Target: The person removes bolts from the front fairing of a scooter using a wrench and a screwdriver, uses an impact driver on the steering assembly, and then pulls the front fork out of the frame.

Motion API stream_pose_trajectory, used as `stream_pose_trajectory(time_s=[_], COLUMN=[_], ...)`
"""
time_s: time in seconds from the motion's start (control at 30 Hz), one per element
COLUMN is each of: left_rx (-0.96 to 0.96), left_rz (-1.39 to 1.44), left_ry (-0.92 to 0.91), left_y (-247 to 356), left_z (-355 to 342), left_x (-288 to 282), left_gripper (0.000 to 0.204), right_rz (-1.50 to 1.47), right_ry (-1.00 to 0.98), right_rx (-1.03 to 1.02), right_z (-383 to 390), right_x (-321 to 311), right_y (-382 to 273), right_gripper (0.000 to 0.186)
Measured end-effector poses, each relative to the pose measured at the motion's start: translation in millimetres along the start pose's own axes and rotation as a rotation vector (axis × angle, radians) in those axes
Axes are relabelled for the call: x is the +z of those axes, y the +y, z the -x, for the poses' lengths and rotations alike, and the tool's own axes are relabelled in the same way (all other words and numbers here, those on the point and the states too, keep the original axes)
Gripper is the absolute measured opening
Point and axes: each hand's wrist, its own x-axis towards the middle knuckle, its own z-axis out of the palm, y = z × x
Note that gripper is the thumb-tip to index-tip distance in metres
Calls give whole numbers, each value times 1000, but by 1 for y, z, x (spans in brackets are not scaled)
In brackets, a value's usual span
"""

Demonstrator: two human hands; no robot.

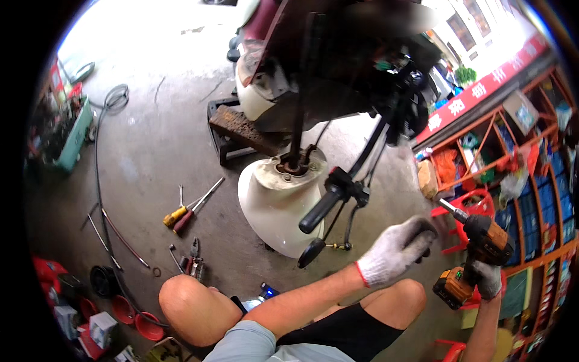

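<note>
My right hand (486,279), in a dirty work glove, grips the handle of an orange and black cordless impact driver (487,240). A long socket on its nose points up and to the left. My left hand (398,250), in a white glove with blackened fingertips, is raised between the driver and the scooter's handlebar grip (322,210). Its fingers are curled together, and whatever they may hold is hidden. In front of me stands a partly stripped scooter with a white front fender (280,208). A brake lever (350,226) hangs beside the grip.
Screwdrivers (192,211) and pliers (194,250) lie on the concrete floor at left, near a long black hose (99,163). A wooden block (244,130) rests on a black stand under the scooter. Orange shelving (543,259) and a red plastic chair (482,199) line the right.
</note>
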Motion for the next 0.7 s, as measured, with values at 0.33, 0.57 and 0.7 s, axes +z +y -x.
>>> stream_pose_trajectory(time_s=[0.33,0.57,0.7], left_rx=[-70,147,188], left_rz=[-247,-551,-769], left_ry=[338,378,369], left_y=[-1,12,25], left_z=[12,-7,-10], left_x=[30,8,-10], left_gripper=[27,33,35], right_rz=[-321,-499,-428], right_ry=[566,874,1003], right_rx=[396,542,497], right_z=[74,67,49], right_x=[-29,3,13], right_y=[305,462,508], right_gripper=[21,16,23])
